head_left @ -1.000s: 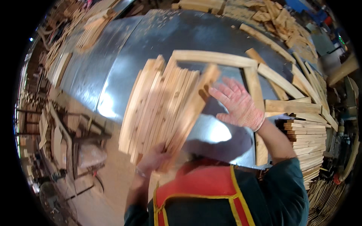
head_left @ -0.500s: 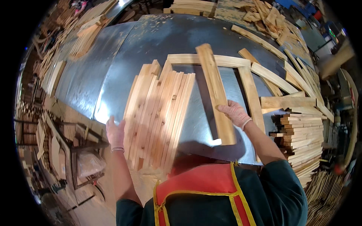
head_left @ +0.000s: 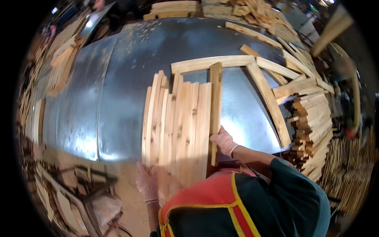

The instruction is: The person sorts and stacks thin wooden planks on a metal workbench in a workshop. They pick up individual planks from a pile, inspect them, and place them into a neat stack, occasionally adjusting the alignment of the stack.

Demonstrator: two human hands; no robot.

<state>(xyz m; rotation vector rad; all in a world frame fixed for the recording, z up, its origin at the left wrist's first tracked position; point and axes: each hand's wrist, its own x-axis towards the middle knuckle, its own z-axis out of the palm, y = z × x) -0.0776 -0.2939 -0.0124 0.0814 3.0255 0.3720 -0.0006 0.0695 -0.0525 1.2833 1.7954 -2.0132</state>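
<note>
Since half a second ago, our right hand (head_left: 223, 141) has swung its pinched single slat (head_left: 215, 106) against the slat row (head_left: 177, 126) on the metal table (head_left: 118, 79); our left hand (head_left: 147, 182) presses flat at the row's near end.

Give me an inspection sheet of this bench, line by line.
Surface: metal sheet table, shiny, dusted with sawdust.
Job's things: row of wooden slats lying side by side; single slat at its right edge; open wooden frame beyond.
Clutter: stacked slats at right, loose offcuts at the far edge.
Grippers: left hand, gloved, at the row's near end; right hand, gloved, grips the single slat.
Cables: nothing seen.
Surroundings: wood piles left, scrap on the floor.
</note>
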